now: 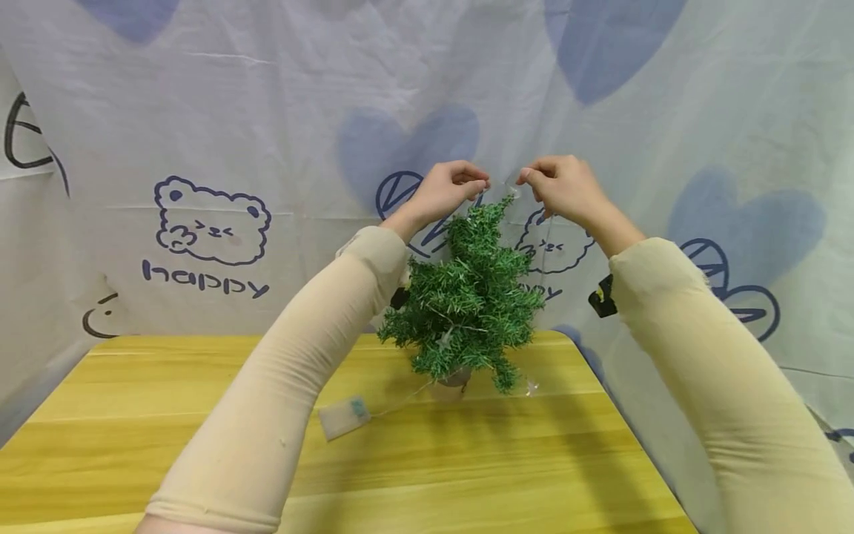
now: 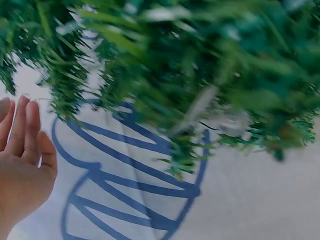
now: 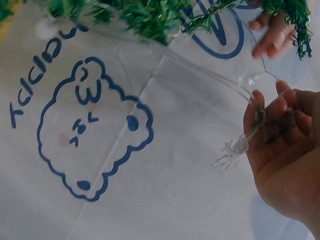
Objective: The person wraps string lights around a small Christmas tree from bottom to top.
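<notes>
A small green artificial Christmas tree (image 1: 477,297) stands upright on the wooden table, with thin clear string lights (image 3: 212,72) running from its branches. Above its tip, my right hand (image 1: 567,189) pinches the wire between thumb and fingers. A clear snowflake-shaped light (image 3: 230,156) hangs below those fingers in the right wrist view. My left hand (image 1: 450,189) is just left of the treetop, thumb and index tips together on the wire. In the left wrist view its other fingers (image 2: 32,125) are fairly straight. Another light (image 2: 232,122) sits among the branches, partly blurred.
A white battery box (image 1: 343,417) lies on the table (image 1: 200,415) left of the tree, joined to it by a wire. One clear light (image 1: 531,388) hangs at the tree's lower right. Behind hangs a white cloth (image 1: 300,133) with blue hearts and bears.
</notes>
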Demonstrator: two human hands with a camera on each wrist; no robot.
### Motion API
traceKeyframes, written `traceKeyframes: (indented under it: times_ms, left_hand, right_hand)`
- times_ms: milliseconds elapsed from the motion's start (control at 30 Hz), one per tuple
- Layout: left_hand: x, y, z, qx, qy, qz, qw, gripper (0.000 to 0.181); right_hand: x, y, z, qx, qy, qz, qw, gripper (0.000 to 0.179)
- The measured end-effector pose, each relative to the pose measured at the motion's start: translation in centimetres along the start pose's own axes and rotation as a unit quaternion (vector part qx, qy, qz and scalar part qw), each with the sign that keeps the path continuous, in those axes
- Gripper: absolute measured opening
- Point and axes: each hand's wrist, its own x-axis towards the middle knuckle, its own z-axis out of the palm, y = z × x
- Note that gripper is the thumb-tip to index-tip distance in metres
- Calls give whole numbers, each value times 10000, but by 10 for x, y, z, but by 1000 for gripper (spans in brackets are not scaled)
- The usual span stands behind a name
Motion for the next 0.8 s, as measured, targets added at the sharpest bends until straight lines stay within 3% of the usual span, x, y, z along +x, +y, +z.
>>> traceKeyframes:
  times_ms: [100, 300, 400, 567, 700, 800]
  left_hand:
    - [0, 7, 1, 107, 76, 203, 9997, 37]
    - [-1, 11, -3, 247, -100, 132, 9996, 33]
    - [-2, 10, -5, 511, -11, 125, 9986, 30]
    - [-7, 7, -9, 875, 354, 76, 9955, 26]
    - [-14, 4, -15, 795, 521, 59, 9955, 23]
    - [-19, 1, -19, 751, 533, 87, 9957, 24]
  right_hand:
    - [4, -8, 6, -70, 174, -58, 9998, 43]
    - [10, -19, 13, -229, 346, -403, 9983, 40]
    - [9, -17, 11, -224, 279, -438, 9984, 36]
    - [4, -7, 4, -103, -404, -353, 9985, 32]
    - [-3, -2, -3, 541, -1050, -193, 9928, 37]
    - [-6, 0, -8, 799, -1304, -56, 9882, 42]
